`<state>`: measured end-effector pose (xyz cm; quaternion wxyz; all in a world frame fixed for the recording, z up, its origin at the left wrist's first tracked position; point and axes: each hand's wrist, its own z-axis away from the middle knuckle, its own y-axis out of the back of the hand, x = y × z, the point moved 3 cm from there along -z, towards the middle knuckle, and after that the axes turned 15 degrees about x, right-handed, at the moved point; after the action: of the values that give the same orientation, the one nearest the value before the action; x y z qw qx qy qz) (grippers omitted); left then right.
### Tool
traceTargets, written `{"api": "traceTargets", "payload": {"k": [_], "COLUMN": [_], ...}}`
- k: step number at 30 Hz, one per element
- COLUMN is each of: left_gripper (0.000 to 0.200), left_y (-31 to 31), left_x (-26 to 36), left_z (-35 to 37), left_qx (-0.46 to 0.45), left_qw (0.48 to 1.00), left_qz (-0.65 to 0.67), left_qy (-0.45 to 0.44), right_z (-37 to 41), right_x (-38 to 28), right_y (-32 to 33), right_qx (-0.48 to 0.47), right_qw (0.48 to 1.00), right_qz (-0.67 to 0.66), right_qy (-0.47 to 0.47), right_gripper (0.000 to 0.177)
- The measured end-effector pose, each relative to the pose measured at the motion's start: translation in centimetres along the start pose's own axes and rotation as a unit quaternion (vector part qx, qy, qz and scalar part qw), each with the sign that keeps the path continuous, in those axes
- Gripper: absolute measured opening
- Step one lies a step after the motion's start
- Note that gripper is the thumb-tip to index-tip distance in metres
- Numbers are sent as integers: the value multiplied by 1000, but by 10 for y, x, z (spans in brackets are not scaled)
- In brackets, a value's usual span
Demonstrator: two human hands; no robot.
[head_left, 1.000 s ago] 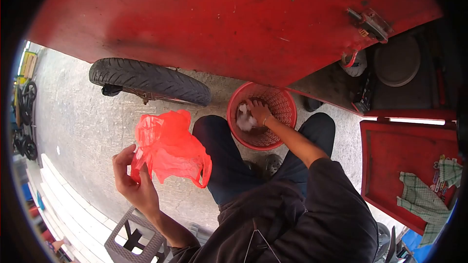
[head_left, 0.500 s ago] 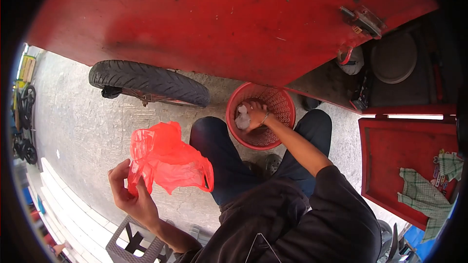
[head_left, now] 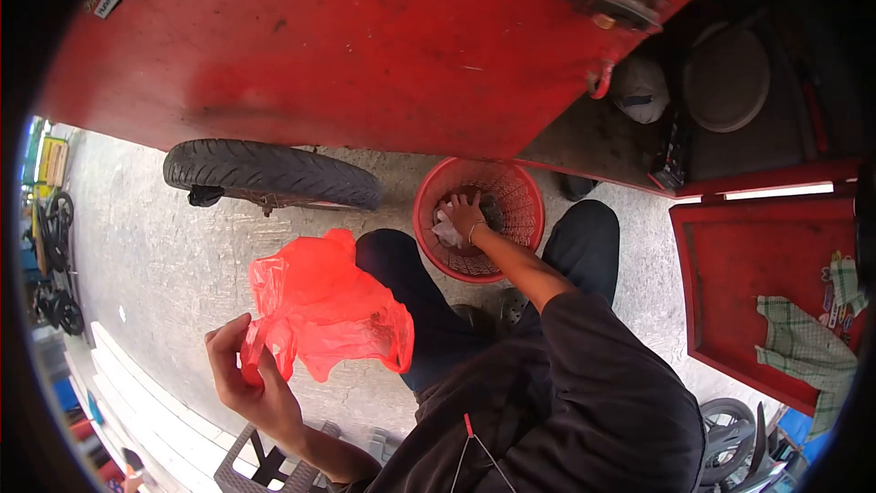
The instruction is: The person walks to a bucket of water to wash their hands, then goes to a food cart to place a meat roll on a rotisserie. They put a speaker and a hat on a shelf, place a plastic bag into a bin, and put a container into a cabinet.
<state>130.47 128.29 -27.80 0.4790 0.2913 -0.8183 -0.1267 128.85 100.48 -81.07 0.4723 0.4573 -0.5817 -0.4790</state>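
My left hand pinches the gathered edge of a thin red plastic bag, which hangs crumpled in front of my left knee. Down inside a red lattice-sided plastic basket reaches my right hand, fingers spread and palm down. Under and beside those fingers lies a crumpled whitish plastic bag. Part of the basket's contents is covered by my right hand. The basket stands on the floor between my knees.
A red cart panel with a latch rises ahead, a tyre beneath it. At right, an open red door carries a checked cloth. A grey plastic stool is behind my left forearm.
My right hand has gone slightly deeper into the basket, pressing over the whitish plastic. The left hand still holds the red bag, which hangs slightly lower. The head view has shifted.
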Motion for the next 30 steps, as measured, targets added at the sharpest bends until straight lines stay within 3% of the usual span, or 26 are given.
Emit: {"api": "traceTargets", "payload": {"k": [1, 4, 8, 10, 11, 15, 17, 19, 22, 25, 28, 30], "left_gripper": [21, 21, 20, 26, 26, 24, 23, 19, 13, 17, 21, 23], "left_y": [0, -3, -11, -20, -23, -42, -56, -75, -109, -144, -174, -190], "left_x": [2, 14, 27, 41, 48, 85, 94, 99, 98, 100, 98, 93], "left_z": [2, 1, -4, -11, -14, -34, -42, -44, -41, -25, -9, 7], "left_qx": [-26, -25, -29, -17, -17, -32, -79, -70, -220, -266, -323, -427], "left_qw": [1000, 999, 998, 994, 994, 991, 989, 988, 959, 939, 917, 875], "left_qz": [-1, 29, 64, 102, 103, 107, 61, 82, 166, 212, 232, 206], "left_qy": [1, -19, 6, 29, 27, -77, -109, -108, -70, -47, -18, 101], "right_z": [-1, -19, -19, -14, -12, 2, 3, -11, -44, -68, -60, -37], "right_x": [4, 36, 67, 85, 96, 167, 213, 254, 292, 305, 288, 267], "right_y": [3, 133, 202, 248, 280, 374, 380, 352, 300, 258, 286, 338], "right_qx": [90, -179, -150, -143, -141, -206, -216, -167, -153, -163, -116, -63], "right_qw": [996, 974, 965, 956, 957, 935, 942, 960, 954, 936, 951, 967], "right_qz": [20, -128, -199, -251, -251, -266, -218, -143, -71, -85, -93, -58], "right_qy": [10, -59, -79, -45, -46, -111, -135, -171, -249, -300, -273, -238], "right_gripper": [111, 89, 98, 80, 80, 75, 83, 96, 113, 124, 125, 121]}}
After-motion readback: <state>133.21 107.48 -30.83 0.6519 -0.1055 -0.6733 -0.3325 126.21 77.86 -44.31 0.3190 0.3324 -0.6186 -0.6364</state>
